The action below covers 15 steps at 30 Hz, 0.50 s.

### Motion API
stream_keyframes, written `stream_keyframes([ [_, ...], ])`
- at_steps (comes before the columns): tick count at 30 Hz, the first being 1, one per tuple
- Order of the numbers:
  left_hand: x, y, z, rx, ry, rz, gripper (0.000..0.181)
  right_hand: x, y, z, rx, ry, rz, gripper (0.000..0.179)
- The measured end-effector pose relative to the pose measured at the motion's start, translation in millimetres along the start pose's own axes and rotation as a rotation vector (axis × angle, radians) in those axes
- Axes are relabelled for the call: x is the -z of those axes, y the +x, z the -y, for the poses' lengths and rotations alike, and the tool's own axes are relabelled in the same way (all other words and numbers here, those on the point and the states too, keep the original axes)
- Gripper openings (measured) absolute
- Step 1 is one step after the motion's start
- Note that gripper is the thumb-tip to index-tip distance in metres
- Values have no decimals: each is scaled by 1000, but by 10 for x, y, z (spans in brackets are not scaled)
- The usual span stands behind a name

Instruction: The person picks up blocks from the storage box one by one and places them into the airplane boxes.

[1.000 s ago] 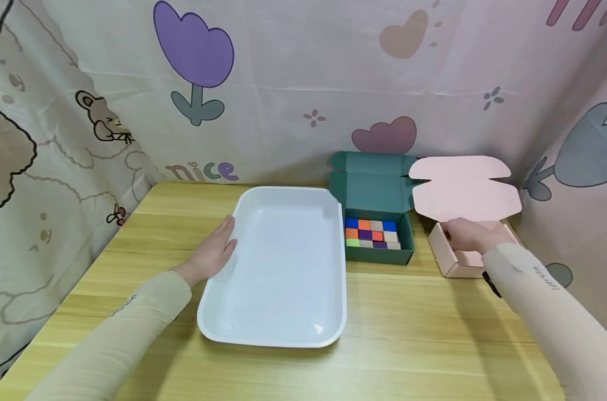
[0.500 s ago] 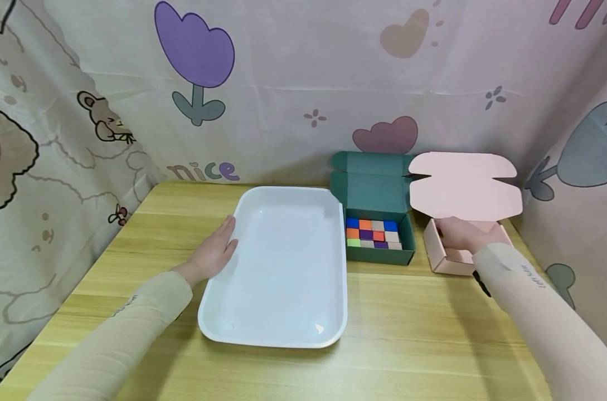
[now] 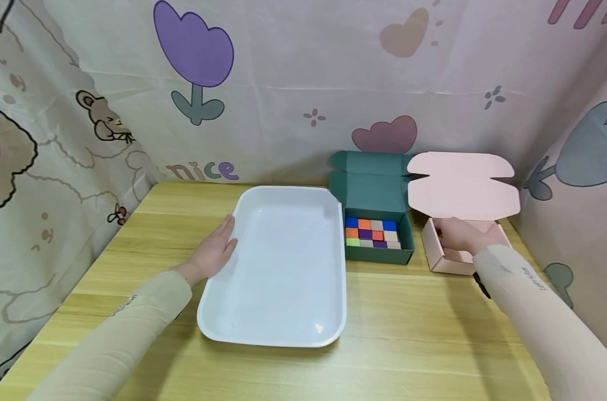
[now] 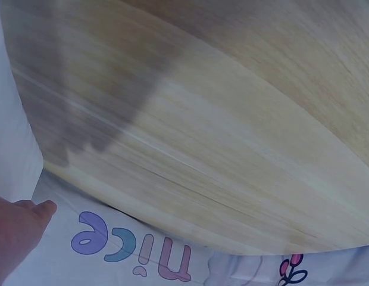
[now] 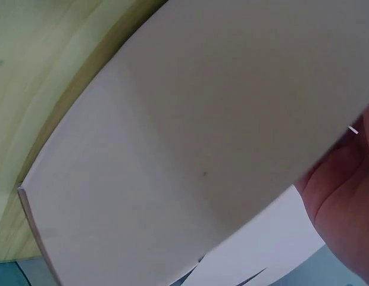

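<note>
My left hand (image 3: 212,252) lies with straight fingers along the left rim of a white tray (image 3: 278,267). In the left wrist view, part of this hand (image 4: 24,229) shows beside the tray's pale side (image 4: 15,137). At the right, my right hand (image 3: 462,235) reaches into an open pink cardboard box (image 3: 451,264), fingers curled at its left wall, which it seems to grip. The fingertips are hidden. In the right wrist view, a pink box wall (image 5: 190,137) fills most of the picture, with the hand (image 5: 342,196) behind its edge.
Between tray and pink box stands an open green box (image 3: 378,256) with several coloured cubes (image 3: 372,234) packed in rows. Both lids stand raised against a patterned curtain (image 3: 283,111). The wooden table (image 3: 408,334) extends in front and to the left.
The pink box has shifted slightly left and back along with my right hand, mostly in the earlier half second. My left hand, the tray and the green box stay put.
</note>
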<state>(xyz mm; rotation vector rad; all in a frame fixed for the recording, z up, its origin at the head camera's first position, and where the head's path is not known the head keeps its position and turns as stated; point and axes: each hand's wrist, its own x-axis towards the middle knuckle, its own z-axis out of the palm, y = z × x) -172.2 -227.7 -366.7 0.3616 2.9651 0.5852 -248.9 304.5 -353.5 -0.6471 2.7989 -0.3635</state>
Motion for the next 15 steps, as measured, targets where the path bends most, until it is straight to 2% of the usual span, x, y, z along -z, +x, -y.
stream_keyframes([
  [4, 12, 13, -7, -20, 47, -24, 59, 43, -61, 17, -25, 5, -17, 10],
  [7, 37, 10, -17, -73, 149, -70, 59, 88, -102, 54, -76, -36, -24, 24],
  [11, 69, 18, -36, -159, 352, -119, 60, 137, -151, 126, -157, -76, -52, 43],
  [13, 90, 31, -49, -173, 414, -122, 62, 148, -161, 176, -200, -78, -89, 54],
  [15, 112, 54, -75, -152, 413, -109, 64, 159, -160, 234, -230, -64, -125, 68],
])
